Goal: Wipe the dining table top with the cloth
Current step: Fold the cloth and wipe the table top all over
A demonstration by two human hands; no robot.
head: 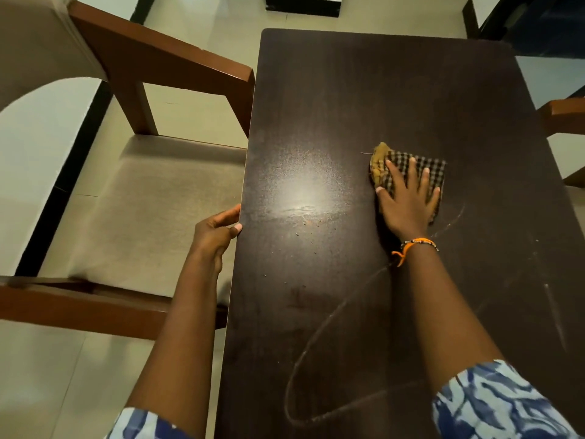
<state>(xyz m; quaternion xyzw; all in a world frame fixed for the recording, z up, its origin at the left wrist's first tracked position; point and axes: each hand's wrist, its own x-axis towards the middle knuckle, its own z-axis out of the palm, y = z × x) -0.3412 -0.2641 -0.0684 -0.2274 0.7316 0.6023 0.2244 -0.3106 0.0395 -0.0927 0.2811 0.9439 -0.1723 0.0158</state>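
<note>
The dark brown dining table top (395, 99) fills the right of the view. A checked brown-and-cream cloth (433, 167) with a yellow end lies flat on it right of the middle. My right hand (406, 201) presses on the cloth with its fingers spread; an orange thread is tied round the wrist. My left hand (217, 232) grips the table's left edge, thumb on top. Crumbs (305, 221) and dust lie left of the cloth, around a bright glare patch. A curved pale wipe streak (316, 340) runs across the near part of the top.
A wooden armchair (142, 198) with a beige seat stands tight against the table's left edge. Another wooden chair arm (562, 114) shows at the right edge. The floor is pale tile with a dark strip.
</note>
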